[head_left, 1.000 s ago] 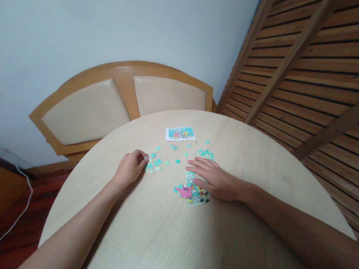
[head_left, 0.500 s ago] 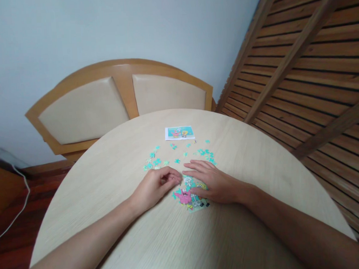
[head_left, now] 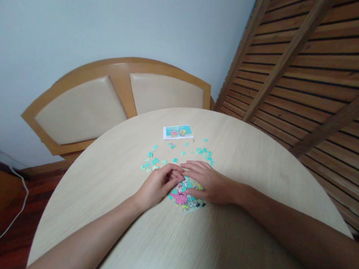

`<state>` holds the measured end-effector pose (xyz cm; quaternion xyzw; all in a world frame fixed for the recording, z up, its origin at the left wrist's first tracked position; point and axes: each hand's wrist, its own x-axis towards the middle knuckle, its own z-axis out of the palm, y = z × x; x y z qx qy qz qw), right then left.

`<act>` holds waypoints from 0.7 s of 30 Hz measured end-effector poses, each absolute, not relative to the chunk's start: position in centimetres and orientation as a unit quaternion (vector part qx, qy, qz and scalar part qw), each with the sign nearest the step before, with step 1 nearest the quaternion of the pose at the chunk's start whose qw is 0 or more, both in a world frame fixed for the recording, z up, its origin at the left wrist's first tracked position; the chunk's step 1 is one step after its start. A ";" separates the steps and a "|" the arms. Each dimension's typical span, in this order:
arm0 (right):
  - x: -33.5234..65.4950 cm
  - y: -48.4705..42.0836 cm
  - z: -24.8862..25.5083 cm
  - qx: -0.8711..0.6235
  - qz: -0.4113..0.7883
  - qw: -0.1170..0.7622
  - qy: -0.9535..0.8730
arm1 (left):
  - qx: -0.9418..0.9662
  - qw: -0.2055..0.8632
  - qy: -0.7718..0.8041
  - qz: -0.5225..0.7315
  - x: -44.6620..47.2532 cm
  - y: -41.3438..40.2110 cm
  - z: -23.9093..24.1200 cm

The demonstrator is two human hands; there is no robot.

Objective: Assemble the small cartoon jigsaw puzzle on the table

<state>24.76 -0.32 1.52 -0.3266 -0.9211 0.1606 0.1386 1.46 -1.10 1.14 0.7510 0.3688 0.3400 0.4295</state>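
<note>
A partly joined jigsaw puzzle (head_left: 181, 197) with a pink starfish figure, a pale figure and a yellow figure lies on the table before me. At its upper left edge is my left hand (head_left: 158, 186), thumb and fingers pinched together over a small puzzle piece, which the fingertips mostly hide. My right hand (head_left: 211, 182) rests over the puzzle's right side with the fingers stretched out and spread. Its fingertips come close to those of the left hand, and it covers part of the yellow figure.
Loose teal puzzle pieces lie beyond my hands in a left cluster (head_left: 151, 162) and a right cluster (head_left: 205, 152), with several between. A reference picture card (head_left: 178, 132) lies farther back on the round table (head_left: 244, 146). Behind stands a chair back (head_left: 123, 67); a slatted wooden panel (head_left: 284, 63) rises at right.
My left hand has moved slightly right and up, bringing its pinched fingertips over the puzzle's upper edge, nearer the right hand. The right hand stays spread on the puzzle. The view has shifted slightly.
</note>
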 end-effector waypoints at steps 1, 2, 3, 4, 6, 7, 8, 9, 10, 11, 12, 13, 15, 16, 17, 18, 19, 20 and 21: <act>24.8 -0.3 1.5 -0.327 0.160 0.139 -0.921 | 0.750 0.435 0.365 0.340 1.4 -1.1 1.1; 24.8 -0.3 1.5 -0.327 0.158 0.138 -0.921 | 0.749 0.438 0.361 0.341 1.3 -1.0 1.1; 24.8 -0.3 1.5 -0.328 0.157 0.137 -0.921 | 0.750 0.441 0.357 0.341 1.3 -1.0 1.0; 24.8 -0.3 1.5 -0.328 0.156 0.137 -0.922 | 0.750 0.443 0.353 0.341 1.2 -1.0 1.0; 24.8 -0.3 1.5 -0.327 0.155 0.136 -0.922 | 0.752 0.446 0.343 0.343 1.0 -1.0 0.9; 24.8 -0.3 1.5 -0.326 0.155 0.136 -0.922 | 0.753 0.447 0.338 0.344 0.9 -1.0 0.8; 24.8 -0.3 1.5 -0.327 0.156 0.136 -0.922 | 0.753 0.450 0.334 0.345 0.9 -1.0 0.8; 24.7 -0.4 1.6 -0.329 0.156 0.134 -0.922 | 0.753 0.453 0.331 0.344 0.8 -1.0 0.8; 24.7 -0.4 1.6 -0.331 0.157 0.130 -0.921 | 0.752 0.458 0.328 0.342 0.8 -1.0 0.8; 24.7 -0.4 1.7 -0.334 0.157 0.126 -0.921 | 0.752 0.461 0.326 0.339 0.8 -1.0 0.8; 24.7 -0.4 1.7 -0.336 0.157 0.122 -0.921 | 0.753 0.463 0.327 0.335 0.9 -1.1 0.8; 24.7 -0.4 1.8 -0.337 0.156 0.119 -0.921 | 0.754 0.462 0.328 0.331 0.9 -1.1 0.8; 24.7 -0.4 1.8 -0.336 0.155 0.118 -0.921 | 0.757 0.457 0.331 0.329 1.0 -1.0 0.9; 24.7 -0.4 1.8 -0.335 0.155 0.119 -0.922 | 0.759 0.452 0.332 0.331 1.0 -1.0 0.9; 24.7 -0.4 1.8 -0.333 0.156 0.120 -0.922 | 0.760 0.448 0.333 0.333 1.0 -1.0 0.9; 24.7 -0.3 1.8 -0.332 0.156 0.121 -0.922 | 0.761 0.444 0.334 0.335 1.0 -1.0 1.0; 24.7 -0.3 1.8 -0.331 0.156 0.122 -0.923 | 0.762 0.441 0.334 0.337 1.0 -1.0 1.0; 24.7 -0.3 1.8 -0.330 0.156 0.122 -0.923 | 0.763 0.438 0.335 0.338 1.1 -1.0 1.0; 24.7 -0.3 1.7 -0.330 0.155 0.121 -0.923 | 0.766 0.434 0.335 0.336 1.1 -1.0 1.0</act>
